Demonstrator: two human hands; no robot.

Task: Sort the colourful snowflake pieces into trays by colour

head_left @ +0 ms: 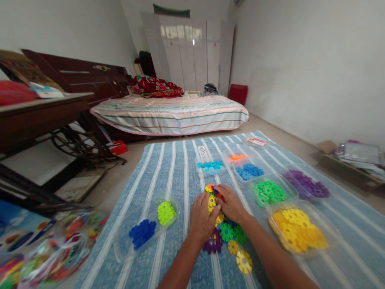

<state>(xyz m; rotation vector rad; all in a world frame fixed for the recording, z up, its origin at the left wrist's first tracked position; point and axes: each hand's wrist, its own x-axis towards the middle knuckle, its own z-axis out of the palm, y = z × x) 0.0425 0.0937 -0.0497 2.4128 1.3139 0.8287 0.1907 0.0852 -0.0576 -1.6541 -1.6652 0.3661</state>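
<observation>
In the head view, an assembly of interlocking plastic flower discs (pixel 212 202) in yellow, orange, red and purple lies on the striped cloth. My left hand (pixel 201 216) is closed round its left side, with the thumb across the yellow discs. On the other side my right hand (pixel 230 202) grips the upper right part, near a red disc. Purple discs (pixel 213 241) show below my left hand. Green discs (pixel 227 232) and yellow discs (pixel 244 261) extend towards me beside my right forearm. My fingers hide part of the assembly.
Plastic containers hold yellow discs (pixel 297 230), green discs (pixel 270 192), purple discs (pixel 306 184) and blue discs (pixel 249 171) at the right. A clear tray at the left holds dark blue discs (pixel 142 233) and a lime stack (pixel 166 213). A bed (pixel 171 114) stands beyond the cloth.
</observation>
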